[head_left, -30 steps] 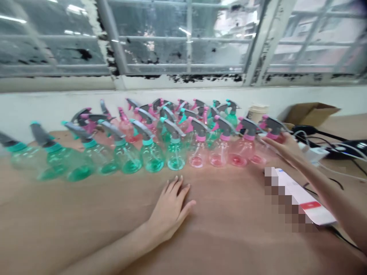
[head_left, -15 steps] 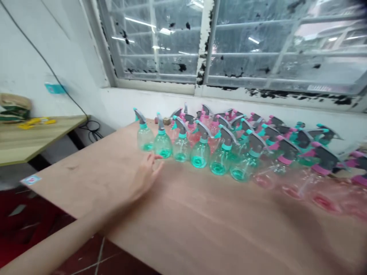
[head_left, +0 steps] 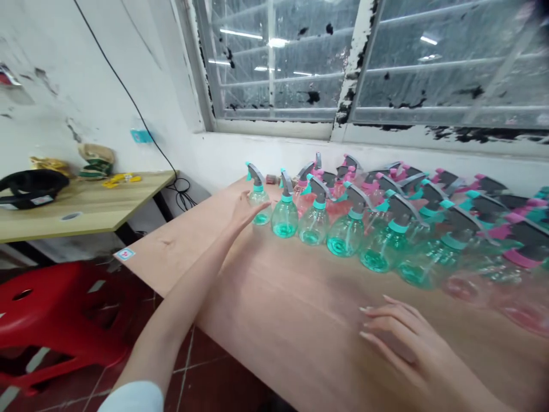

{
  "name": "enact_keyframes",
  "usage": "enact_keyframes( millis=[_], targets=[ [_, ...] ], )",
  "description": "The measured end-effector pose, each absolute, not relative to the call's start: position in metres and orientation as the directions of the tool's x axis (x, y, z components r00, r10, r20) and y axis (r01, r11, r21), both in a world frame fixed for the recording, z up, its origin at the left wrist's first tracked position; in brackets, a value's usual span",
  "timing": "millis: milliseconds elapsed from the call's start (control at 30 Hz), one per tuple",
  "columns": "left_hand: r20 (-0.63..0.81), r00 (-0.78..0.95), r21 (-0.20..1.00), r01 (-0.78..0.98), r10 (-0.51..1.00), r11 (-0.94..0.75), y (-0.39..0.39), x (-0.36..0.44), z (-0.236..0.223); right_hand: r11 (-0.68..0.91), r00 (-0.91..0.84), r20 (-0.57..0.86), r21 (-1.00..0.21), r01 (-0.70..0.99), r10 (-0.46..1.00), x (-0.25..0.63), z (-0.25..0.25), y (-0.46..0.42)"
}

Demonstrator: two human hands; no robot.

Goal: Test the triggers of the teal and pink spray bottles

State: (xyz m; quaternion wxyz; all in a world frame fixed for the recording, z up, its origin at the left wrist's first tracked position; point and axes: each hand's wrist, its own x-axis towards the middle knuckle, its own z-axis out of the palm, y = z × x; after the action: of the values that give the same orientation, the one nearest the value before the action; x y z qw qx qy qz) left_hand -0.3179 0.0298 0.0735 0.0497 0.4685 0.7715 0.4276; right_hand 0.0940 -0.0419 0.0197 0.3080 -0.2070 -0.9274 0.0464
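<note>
Several clear spray bottles with grey triggers stand in rows on a brown wooden table, green ones in front and to the left, pink ones behind and to the right. My left hand reaches out with fingers stretched, its tips touching the leftmost green bottle at the end of the front row. My right hand lies flat on the tabletop with fingers apart, in front of the green bottles and holding nothing.
A red plastic stool stands on the floor to the left of the table. Beyond it a lighter wooden desk carries a black object and some small packets. A black cable runs down the white wall. Barred windows run behind the bottles.
The view has swung left along the rows. My left hand has moved from the tabletop to the leftmost green bottle. My right hand has left the pink bottles and now rests on the table.
</note>
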Motion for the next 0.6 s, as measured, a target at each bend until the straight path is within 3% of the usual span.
enact_keyframes(
  millis=[200,367,467,533,600],
  targets=[
    [0.316,-0.526,0.647,0.728,0.789,0.226,0.017,-0.322,0.089,0.937,-0.79,0.506,-0.228,0.263,0.345,0.079,0.019,-0.05],
    [0.337,-0.491,0.607,0.765,0.803,0.213,-0.038,-0.307,0.104,0.925,-0.744,0.549,-0.226,0.306,0.381,0.098,0.025,-0.035],
    [0.351,-0.368,0.592,0.799,0.861,0.101,-0.078,-0.262,0.11,0.862,-0.663,0.551,-0.321,0.392,0.507,0.111,0.033,-0.029],
    [0.362,-0.182,0.607,0.791,0.914,-0.083,-0.097,-0.22,0.114,0.791,-0.618,0.496,-0.423,0.442,0.61,0.116,0.044,-0.029],
    [0.289,-0.051,0.619,0.772,0.956,-0.146,-0.105,-0.176,0.116,0.712,-0.609,0.395,-0.528,0.462,0.688,0.118,0.059,-0.031]
  ],
)
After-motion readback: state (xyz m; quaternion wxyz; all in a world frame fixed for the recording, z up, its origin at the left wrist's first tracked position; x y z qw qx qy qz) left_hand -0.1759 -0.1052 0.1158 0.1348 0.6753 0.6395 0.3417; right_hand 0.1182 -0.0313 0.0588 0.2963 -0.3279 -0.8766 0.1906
